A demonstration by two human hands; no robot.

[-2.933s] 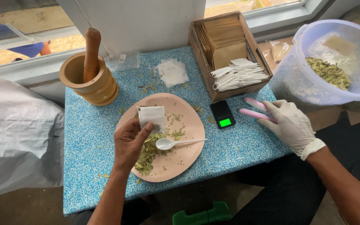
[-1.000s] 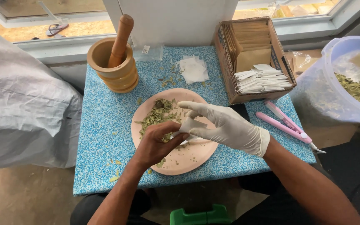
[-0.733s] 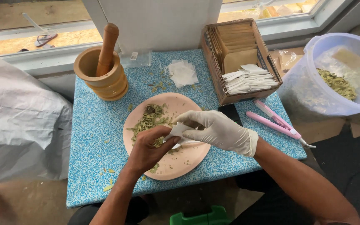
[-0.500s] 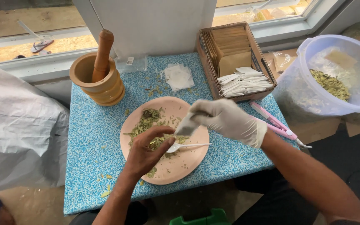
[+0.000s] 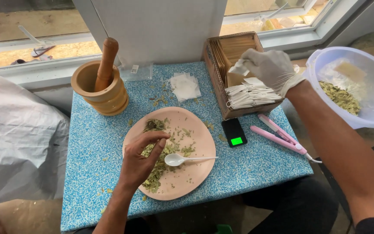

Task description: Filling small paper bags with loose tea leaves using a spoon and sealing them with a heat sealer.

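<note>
My bare left hand rests over the pink plate, its fingertips pinched in the dried green leaves heaped there. A white plastic spoon lies on the plate just right of that hand. My gloved right hand is raised over the wooden box, gripping a small white tea bag above the pile of filled white bags in the box.
A wooden mortar with pestle stands at the table's back left. Empty white bags lie behind the plate. A small black scale and a pink sealer lie to the right. A white bowl of leaves sits far right.
My right hand has lifted from the plate and carried the white tea bag right and back to the wooden box. My left hand stays on the leaves.
</note>
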